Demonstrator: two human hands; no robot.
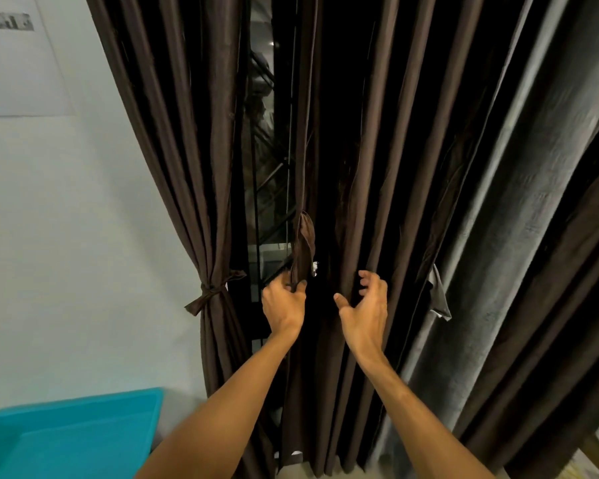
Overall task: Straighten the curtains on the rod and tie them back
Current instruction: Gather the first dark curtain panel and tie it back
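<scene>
A dark brown curtain panel (187,160) hangs at the left, gathered at mid height by a knotted brown tie-back (210,294). A second brown panel (377,188) hangs loose in the middle. A brown fabric tie strip (305,243) dangles from its left edge. My left hand (284,304) grips the lower end of that strip. My right hand (365,307) hovers in front of the loose panel's folds with fingers spread and curved, holding nothing. The rod is out of view.
A grey curtain (519,209) hangs at the right with a small fabric tab (438,295). A dark window (268,140) shows in the gap between the brown panels. A turquoise bin (70,433) stands at lower left against the white wall (66,236).
</scene>
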